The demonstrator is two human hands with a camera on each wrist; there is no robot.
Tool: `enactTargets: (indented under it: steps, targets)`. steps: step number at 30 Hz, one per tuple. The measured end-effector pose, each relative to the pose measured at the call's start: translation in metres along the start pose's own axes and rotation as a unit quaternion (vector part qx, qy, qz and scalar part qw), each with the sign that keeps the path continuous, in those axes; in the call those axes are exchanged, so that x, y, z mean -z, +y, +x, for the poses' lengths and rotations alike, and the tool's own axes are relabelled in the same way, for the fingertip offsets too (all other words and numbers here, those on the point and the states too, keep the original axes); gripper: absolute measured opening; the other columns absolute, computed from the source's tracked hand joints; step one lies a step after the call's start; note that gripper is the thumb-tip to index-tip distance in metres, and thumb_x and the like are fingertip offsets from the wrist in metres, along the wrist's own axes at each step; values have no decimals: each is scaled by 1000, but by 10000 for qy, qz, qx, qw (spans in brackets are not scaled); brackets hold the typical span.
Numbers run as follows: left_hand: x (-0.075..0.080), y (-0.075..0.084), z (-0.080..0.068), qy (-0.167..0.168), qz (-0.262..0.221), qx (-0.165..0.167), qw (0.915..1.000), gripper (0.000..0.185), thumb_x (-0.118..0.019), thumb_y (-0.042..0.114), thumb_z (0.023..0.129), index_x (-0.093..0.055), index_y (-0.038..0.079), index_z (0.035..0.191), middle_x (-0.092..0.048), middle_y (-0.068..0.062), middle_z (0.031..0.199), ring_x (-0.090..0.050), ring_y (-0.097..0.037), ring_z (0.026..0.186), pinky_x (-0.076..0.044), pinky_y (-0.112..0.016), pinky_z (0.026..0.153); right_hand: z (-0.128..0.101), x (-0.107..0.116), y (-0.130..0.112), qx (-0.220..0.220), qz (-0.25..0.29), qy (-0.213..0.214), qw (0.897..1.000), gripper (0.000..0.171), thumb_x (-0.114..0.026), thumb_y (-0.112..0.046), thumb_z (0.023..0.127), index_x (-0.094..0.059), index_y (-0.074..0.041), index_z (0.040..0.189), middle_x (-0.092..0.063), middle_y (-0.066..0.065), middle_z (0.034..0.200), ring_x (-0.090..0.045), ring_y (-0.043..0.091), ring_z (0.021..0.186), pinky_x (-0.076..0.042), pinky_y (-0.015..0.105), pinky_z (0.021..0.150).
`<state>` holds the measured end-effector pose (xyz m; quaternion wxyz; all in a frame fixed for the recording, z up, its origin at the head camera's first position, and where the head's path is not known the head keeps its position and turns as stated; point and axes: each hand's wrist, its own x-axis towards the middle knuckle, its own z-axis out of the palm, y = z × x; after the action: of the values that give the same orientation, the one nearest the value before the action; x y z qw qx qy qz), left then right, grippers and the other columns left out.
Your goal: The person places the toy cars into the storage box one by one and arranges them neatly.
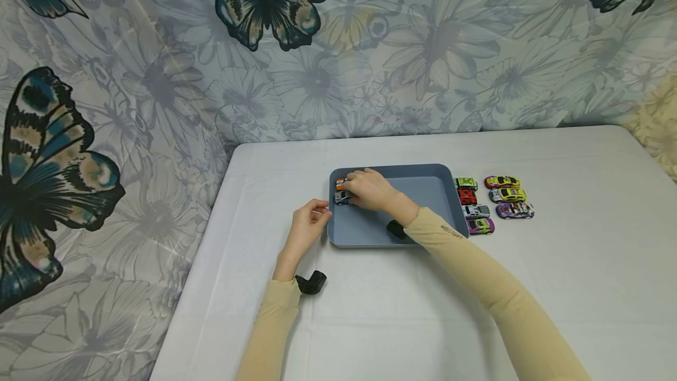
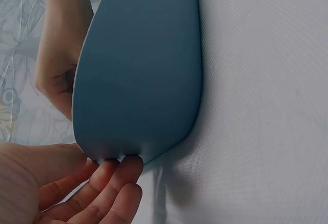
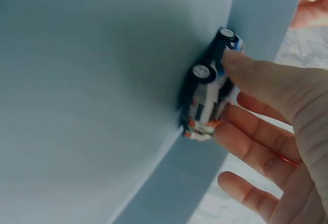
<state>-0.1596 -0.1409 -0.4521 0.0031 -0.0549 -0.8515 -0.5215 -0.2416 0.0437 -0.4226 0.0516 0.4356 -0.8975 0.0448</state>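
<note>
A white table (image 1: 555, 287) fills the lower frame. Right of centre, seven toy cars (image 1: 494, 203) stand in two columns. A butterfly-and-flower patterned curtain (image 1: 158, 75) covers the upper frame and left side.

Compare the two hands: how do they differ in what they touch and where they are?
The right hand reaches into the blue tray and holds a small white toy car between thumb and fingers; the left hand holds no car. The right hand is over the tray's left end; the left hand stays outside, fingertips at its rim. Both wear beige sleeves.
</note>
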Motion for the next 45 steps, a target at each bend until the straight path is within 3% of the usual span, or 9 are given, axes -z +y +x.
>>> enactTargets:
  steps: [6,16,29,35,41,45]
  targets:
    - [-1,1,0,30,5,-16,10000,22,-61,6,89,-61,-5,108,-62,-11,92,-61,-19,77,-50,-26,63,-18,14,13,-88,56,345,9994,24,-75,-19,79,-69,-7,98,-63,6,90,-59,22,83,-46,39,71]
    - [-2,3,0,32,-22,101,9999,22,-61,7,89,-62,-3,109,-63,-11,93,-61,-20,79,-50,-28,64,-75,42,42,-65,-188,1070,9941,20,-78,-14,75,-68,-5,90,-61,8,83,-56,22,74,-41,36,64]
    - [-3,2,-2,103,-59,127,9998,22,-62,7,89,-62,-3,108,-63,-11,93,-62,-20,79,-50,-27,65,-161,54,73,-524,-399,1268,9897,27,-80,-8,69,-69,1,92,-62,13,85,-59,27,75,-47,42,66]
    - [-3,1,-2,113,-73,137,9998,22,-63,7,88,-63,-2,108,-63,-12,93,-63,-21,80,-51,-27,66,-196,51,83,-741,-277,1456,9862,24,-79,-5,67,-68,1,88,-62,11,81,-59,26,69,-46,42,59]
    - [-3,0,-3,96,-78,77,9999,23,-63,6,88,-62,-3,109,-63,-13,94,-63,-21,80,-51,-28,68,-227,53,94,-1063,8,1496,9830,29,-78,0,64,-68,4,91,-63,17,87,-60,33,78,-46,48,63]
    - [-3,1,-3,102,-40,24,9999,23,-63,6,88,-62,-3,109,-63,-13,94,-63,-21,79,-50,-28,68,-244,52,102,-1253,171,1434,9816,28,-78,1,65,-68,5,91,-64,16,86,-62,32,72,-48,48,63]
